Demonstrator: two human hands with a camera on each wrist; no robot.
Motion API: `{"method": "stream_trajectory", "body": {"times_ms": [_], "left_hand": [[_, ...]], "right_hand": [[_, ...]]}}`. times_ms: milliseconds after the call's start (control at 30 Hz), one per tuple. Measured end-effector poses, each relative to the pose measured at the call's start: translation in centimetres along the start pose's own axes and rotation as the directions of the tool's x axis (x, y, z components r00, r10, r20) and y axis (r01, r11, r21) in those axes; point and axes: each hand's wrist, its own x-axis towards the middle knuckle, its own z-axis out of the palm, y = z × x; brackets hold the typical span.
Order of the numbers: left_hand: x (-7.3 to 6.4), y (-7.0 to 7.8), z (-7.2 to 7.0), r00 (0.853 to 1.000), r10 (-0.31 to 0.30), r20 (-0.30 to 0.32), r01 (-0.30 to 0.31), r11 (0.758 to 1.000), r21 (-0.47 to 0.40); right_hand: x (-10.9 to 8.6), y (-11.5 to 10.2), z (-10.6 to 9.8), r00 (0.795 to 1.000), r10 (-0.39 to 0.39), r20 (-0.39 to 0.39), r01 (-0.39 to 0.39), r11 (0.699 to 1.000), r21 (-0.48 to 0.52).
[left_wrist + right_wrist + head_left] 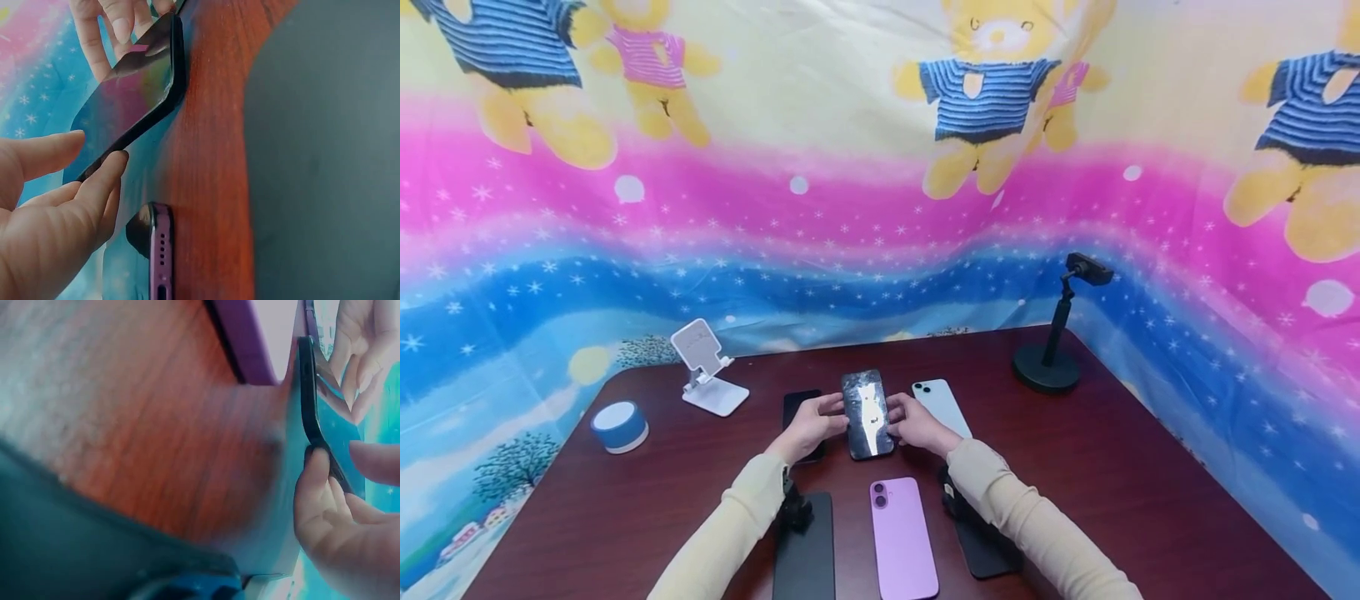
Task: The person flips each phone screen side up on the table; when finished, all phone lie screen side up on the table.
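Note:
A smartphone (867, 415) with a glossy dark screen is held between the two hands, its screen facing up and reflecting light. My left hand (811, 425) grips its left edge; in the left wrist view the thumb lies over the screen side and the fingers (106, 187) sit under the edge. On the opposite edge my right hand (919, 425) pinches it, fingers (315, 478) beneath and thumb above. A black phone (801, 403) lies partly hidden behind the left hand. Beside the right hand lies a pale phone (942, 402), its camera side up.
Nearer on the table (700, 500) are a purple phone (904, 537), a dark grey phone (805, 550) and a black phone (983, 546) partly under the right sleeve. A white phone stand (715, 396) and blue-white round object (620, 427) stand left, a black stand (1047, 367) back right.

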Motion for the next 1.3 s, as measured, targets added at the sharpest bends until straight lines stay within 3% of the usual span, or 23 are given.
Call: {"method": "stream_trajectory", "body": {"times_ms": [233,533,733,933,1300], "left_hand": [[-0.2,0.0,-0.3,1.000,-0.002,0.021,0.001,1.000,0.031],[-0.4,0.2,-0.4,1.000,0.001,0.010,-0.003,0.988,0.156],[-0.3,0.3,0.4,1.000,0.019,0.010,-0.022,0.962,0.274],[-0.3,0.7,1.3,0.999,0.037,0.031,-0.045,0.940,0.337],[-0.1,0.8,1.4,0.999,0.053,-0.001,-0.046,0.873,0.486]], "right_hand": [[0.4,0.0,0.0,0.997,0.056,0.049,-0.056,0.998,0.000],[0.7,-0.8,0.4,0.976,0.180,0.121,-0.181,0.983,0.000],[0.9,-0.9,0.9,0.970,0.231,0.076,-0.231,0.973,-0.002],[0.9,-1.0,1.1,0.975,0.220,0.010,-0.220,0.975,-0.016],[0.8,-1.0,1.6,0.968,0.247,-0.033,-0.248,0.968,-0.047]]}}
